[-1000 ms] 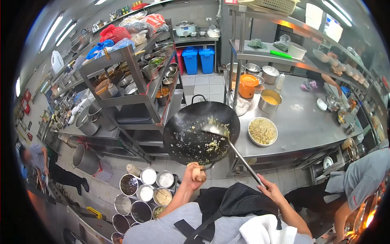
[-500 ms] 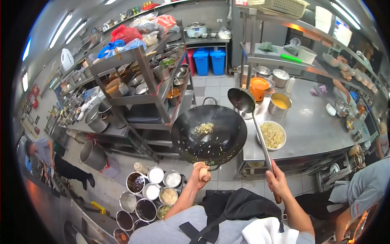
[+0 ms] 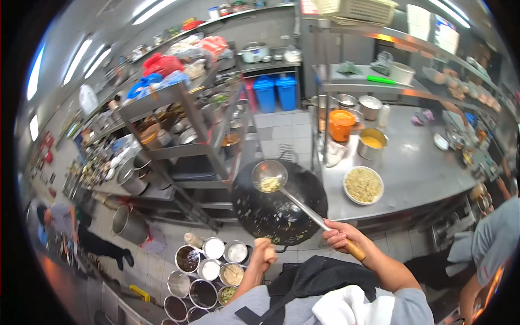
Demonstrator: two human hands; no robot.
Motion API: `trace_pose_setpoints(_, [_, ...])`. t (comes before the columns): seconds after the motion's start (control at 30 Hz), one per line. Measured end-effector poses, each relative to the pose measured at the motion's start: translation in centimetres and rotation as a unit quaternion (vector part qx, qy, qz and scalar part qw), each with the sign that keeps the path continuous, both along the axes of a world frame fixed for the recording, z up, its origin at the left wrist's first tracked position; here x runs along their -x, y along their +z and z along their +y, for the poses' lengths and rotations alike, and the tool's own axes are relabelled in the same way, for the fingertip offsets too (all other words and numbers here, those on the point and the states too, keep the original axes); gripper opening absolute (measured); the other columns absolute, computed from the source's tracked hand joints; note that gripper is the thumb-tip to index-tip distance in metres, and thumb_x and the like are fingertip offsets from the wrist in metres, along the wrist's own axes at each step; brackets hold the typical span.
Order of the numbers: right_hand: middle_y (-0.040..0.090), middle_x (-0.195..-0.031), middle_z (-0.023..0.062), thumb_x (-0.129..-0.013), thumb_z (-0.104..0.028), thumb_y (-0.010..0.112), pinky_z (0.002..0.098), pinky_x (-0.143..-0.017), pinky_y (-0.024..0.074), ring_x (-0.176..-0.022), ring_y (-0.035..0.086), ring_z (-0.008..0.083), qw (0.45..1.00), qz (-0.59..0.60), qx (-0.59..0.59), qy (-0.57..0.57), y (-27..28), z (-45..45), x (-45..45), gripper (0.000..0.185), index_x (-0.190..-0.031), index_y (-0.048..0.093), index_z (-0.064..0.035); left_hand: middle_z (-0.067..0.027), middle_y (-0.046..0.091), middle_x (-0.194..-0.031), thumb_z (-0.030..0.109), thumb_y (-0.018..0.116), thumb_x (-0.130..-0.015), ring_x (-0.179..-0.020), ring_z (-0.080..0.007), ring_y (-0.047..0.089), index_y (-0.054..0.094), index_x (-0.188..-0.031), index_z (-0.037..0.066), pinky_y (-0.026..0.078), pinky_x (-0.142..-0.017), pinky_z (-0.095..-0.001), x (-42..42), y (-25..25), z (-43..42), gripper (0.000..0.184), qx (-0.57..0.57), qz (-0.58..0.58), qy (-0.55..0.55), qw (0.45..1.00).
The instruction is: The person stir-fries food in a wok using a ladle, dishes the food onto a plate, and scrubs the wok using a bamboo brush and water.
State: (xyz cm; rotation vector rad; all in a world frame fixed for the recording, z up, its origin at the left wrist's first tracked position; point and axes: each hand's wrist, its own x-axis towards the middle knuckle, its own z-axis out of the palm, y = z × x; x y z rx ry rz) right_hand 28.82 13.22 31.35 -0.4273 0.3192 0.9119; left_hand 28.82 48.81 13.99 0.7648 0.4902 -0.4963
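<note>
Head view shows the left hand (image 3: 264,253) closed in a fist at the near rim of the wok (image 3: 281,214), apparently round its handle; that short grip probably steadies the pan close to the body. I cannot tell whether anything besides the hand bears it. The right hand (image 3: 346,236) is wrapped round the ladle (image 3: 298,202) near its wooden end, fingers curled tight. The ladle's cup is over the wok's far part, carrying a small heap of what looks like rice (image 3: 270,186); held there, stray grains would likely land inside the wok. Right of the wok, a bowl (image 3: 366,203) of fried rice sits on the bench (image 3: 414,179), seemingly handy to the ladle.

The wok's right rim lies just beside the bench's edge; whether they touch is unclear. Near its left side stands a metal rack (image 3: 189,111), so sideways room looks tight. Open-topped pots (image 3: 179,284) crowd near-left of the wok. Beyond its far handle, a tiled aisle (image 3: 276,132) gives more room. A co-worker's sleeve (image 3: 495,238) shows well to the wok's right.
</note>
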Motion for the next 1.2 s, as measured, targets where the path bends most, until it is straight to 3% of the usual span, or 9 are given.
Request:
trace_pose_setpoints(0.1, [0.041,-0.069,-0.0017,-0.109,-0.029,0.047,0.0176,-0.035,0.0337,-0.045,0.037,0.0027,0.995,0.026,-0.088,-0.036,1.7,-4.1,3.4,0.025,-0.134,0.046,-0.0274,-0.0120,0.062,-0.073,0.012,0.064,-0.083,-0.038,-0.0206,0.047,0.052,-0.092,0.013,0.039,-0.035,-0.0327,3.0,1.1,-0.5,0.015,0.074,0.002,-0.011,0.997])
trace_pose_setpoints(0.27, [0.041,-0.066,-0.0020,-0.104,-0.018,0.049,0.0248,-0.040,0.0406,-0.046,0.040,0.0071,0.913,-0.202,0.331,-0.123,4.8,-6.6,8.1,0.068,-0.164,0.018,-0.0308,-0.0100,0.063,-0.074,0.012,0.062,-0.080,-0.048,-0.0237,0.056,0.053,-0.096,0.011,0.050,-0.046,-0.0359,4.1,0.6,-0.1,0.018,0.031,0.053,-0.017,0.998])
trace_pose_setpoints(0.33, [0.049,-0.066,0.0010,-0.100,-0.016,0.055,0.0295,-0.044,0.0452,-0.048,0.049,0.0111,0.725,-0.271,0.613,-0.155,1.9,-7.2,8.5,0.073,-0.164,0.020,-0.0265,-0.0099,0.063,-0.074,0.012,0.062,-0.080,-0.050,-0.0242,0.057,0.054,-0.097,0.011,0.051,-0.047,-0.0368,3.5,0.0,0.0,0.018,0.027,0.060,-0.018,0.998])
trace_pose_setpoints(0.37, [0.065,-0.073,0.0122,-0.097,-0.014,0.059,0.0370,-0.059,0.0534,-0.059,0.064,0.0215,0.627,-0.267,0.722,-0.123,1.0,-7.3,8.7,0.074,-0.162,0.025,-0.0232,-0.0098,0.063,-0.074,0.012,0.061,-0.080,-0.051,-0.0246,0.059,0.054,-0.098,0.010,0.051,-0.047,-0.0377,3.2,-0.3,0.3,0.019,0.018,0.063,-0.017,0.998])
trace_pose_setpoints(0.5, [0.069,-0.101,0.0334,-0.094,-0.012,0.060,0.0423,-0.083,0.0541,-0.090,0.073,0.0404,0.483,-0.297,0.809,-0.157,-7.9,-10.3,9.4,0.070,-0.159,0.034,-0.0201,-0.0097,0.063,-0.075,0.011,0.060,-0.081,-0.057,-0.0248,0.062,0.054,-0.099,0.011,0.052,-0.049,-0.0396,2.3,0.1,1.2,0.019,0.040,0.032,-0.026,0.998])
trace_pose_setpoints(0.77, [0.070,-0.099,0.0311,-0.095,-0.010,0.058,0.0395,-0.074,0.0551,-0.083,0.073,0.0366,0.535,-0.184,0.797,-0.211,-12.3,-10.0,7.1,0.069,-0.159,0.033,-0.0150,-0.0090,0.063,-0.074,0.012,0.060,-0.082,-0.055,-0.0241,0.060,0.054,-0.099,0.011,0.051,-0.045,-0.0382,0.8,1.3,-0.1,0.018,0.005,0.012,0.039,0.999])
trace_pose_setpoints(0.93, [0.068,-0.107,0.0346,-0.093,-0.014,0.060,0.0439,-0.091,0.0524,-0.105,0.069,0.0440,0.505,-0.173,0.813,-0.231,-13.6,-12.2,7.1,0.069,-0.157,0.036,-0.0202,-0.0078,0.062,-0.075,0.018,0.061,-0.081,-0.056,-0.0248,0.061,0.056,-0.088,0.006,0.053,-0.048,-0.0364,1.7,0.7,0.4,0.015,0.037,0.002,-0.029,0.999])
trace_pose_setpoints(1.07, [0.067,-0.112,0.0342,-0.090,-0.011,0.058,0.0455,-0.094,0.0526,-0.107,0.068,0.0449,0.477,-0.193,0.814,-0.270,-13.5,-17.2,5.8,0.065,-0.153,0.043,-0.0115,-0.0082,0.062,-0.076,0.022,0.061,-0.080,-0.060,-0.0257,0.061,0.059,-0.088,0.003,0.053,-0.052,-0.0381,3.7,9.0,-2.5,0.021,-0.087,-0.011,0.000,0.996])
trace_pose_setpoints(1.2, [0.068,-0.109,0.0324,-0.090,-0.010,0.056,0.0537,-0.093,0.0510,-0.105,0.066,0.0485,0.434,-0.178,0.858,-0.208,-14.3,-27.0,-0.1,0.064,-0.152,0.043,-0.0102,-0.0089,0.063,-0.077,0.023,0.062,-0.079,-0.064,-0.0267,0.063,0.062,-0.088,0.003,0.053,-0.055,-0.0401,3.5,4.8,-0.6,0.023,-0.007,0.024,-0.021,0.999])
